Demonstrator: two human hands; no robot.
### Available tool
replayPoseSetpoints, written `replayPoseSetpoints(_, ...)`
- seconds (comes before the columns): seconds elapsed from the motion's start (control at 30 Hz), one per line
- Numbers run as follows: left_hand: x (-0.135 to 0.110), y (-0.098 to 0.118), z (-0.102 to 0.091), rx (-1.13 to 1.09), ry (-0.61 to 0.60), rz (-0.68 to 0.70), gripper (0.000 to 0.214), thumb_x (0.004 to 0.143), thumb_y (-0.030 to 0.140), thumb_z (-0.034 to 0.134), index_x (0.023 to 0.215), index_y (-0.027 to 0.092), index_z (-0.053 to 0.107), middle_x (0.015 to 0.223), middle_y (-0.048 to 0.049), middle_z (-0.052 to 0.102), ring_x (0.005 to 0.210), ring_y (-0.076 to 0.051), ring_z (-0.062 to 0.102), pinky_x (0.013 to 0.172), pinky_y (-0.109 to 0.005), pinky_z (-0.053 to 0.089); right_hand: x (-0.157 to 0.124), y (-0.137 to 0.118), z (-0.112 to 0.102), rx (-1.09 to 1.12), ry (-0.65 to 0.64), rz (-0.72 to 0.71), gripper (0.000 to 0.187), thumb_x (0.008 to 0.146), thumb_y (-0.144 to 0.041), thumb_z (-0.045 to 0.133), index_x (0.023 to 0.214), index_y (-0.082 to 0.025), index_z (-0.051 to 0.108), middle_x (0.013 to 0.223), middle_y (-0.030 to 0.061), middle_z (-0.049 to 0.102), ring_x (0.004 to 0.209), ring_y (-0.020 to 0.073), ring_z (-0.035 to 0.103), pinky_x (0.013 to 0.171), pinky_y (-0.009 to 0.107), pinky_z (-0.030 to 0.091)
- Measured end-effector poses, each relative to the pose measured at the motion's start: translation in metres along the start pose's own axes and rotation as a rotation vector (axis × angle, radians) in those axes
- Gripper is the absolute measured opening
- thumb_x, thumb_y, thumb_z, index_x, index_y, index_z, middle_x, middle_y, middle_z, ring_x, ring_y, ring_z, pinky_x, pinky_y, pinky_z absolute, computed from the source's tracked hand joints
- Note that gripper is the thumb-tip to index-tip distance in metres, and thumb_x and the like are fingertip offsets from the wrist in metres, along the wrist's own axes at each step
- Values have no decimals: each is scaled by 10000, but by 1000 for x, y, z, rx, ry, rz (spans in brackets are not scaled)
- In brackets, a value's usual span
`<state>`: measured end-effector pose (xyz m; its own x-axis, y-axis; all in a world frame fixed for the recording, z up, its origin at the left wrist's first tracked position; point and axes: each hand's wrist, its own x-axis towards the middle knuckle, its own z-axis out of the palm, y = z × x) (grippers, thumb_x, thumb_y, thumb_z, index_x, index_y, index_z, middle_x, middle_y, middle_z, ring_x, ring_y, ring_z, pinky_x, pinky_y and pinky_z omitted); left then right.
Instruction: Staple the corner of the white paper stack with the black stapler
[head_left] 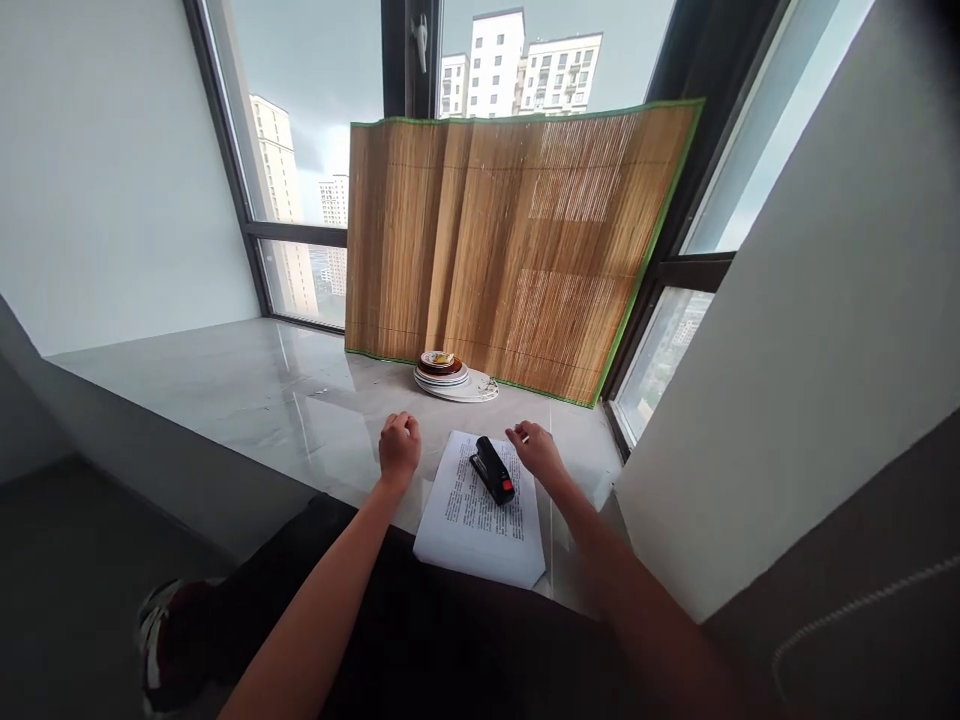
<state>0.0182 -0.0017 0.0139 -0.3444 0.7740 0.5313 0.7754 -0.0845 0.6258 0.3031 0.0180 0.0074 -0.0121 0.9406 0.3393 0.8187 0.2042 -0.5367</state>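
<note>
A stack of printed white paper (480, 520) lies at the near edge of a marble window ledge (247, 390). A black stapler (493, 470) with a red tip rests on top of the paper. My left hand (398, 447) sits on the ledge just left of the paper, its fingers curled into a loose fist. My right hand (534, 449) hovers at the paper's upper right corner, right of the stapler, its fingers pinched on a small pale thing I cannot make out.
A pile of plates (454, 380) stands behind the paper, in front of a bamboo mat (510, 250) leaning against the window. A white wall (810, 330) closes in the right side. My dark-trousered legs and one shoe (161, 640) are below the ledge.
</note>
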Motion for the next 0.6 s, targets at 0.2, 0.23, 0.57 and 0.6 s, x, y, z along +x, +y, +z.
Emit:
replayPoseSetpoints(0.2,5,-11,1,-154,79,-76,289,937,221,423,689,227,570,806,-67,672,802,-229,621,744,-328,421,38,2,40,-332,-148,-39,491,1062,-349,431,1471,-84,491,1526,260,449,1466,335,378,1160,479,330)
replayPoseSetpoints(0.23,5,-12,2,-196,84,-74,289,930,220,421,678,226,562,781,-60,665,785,-225,616,734,-322,414,41,-3,50,-338,-185,-54,499,1068,-341,412,1488,-78,471,1526,260,452,1474,336,366,1172,484,314)
replayPoseSetpoints(0.57,7,-13,-10,-304,247,16,302,945,242,414,666,231,532,754,-46,608,763,-215,574,757,-323,404,66,-116,151,-263,-275,-278,484,1052,-371,463,1462,-117,486,1536,229,461,1485,308,368,1211,481,278)
replayPoseSetpoints(0.6,9,-14,-12,-305,260,2,299,941,241,416,664,232,531,753,-48,610,772,-218,577,763,-324,406,66,-124,158,-253,-269,-280,478,1054,-369,451,1454,-111,493,1538,232,459,1491,313,359,1215,493,269)
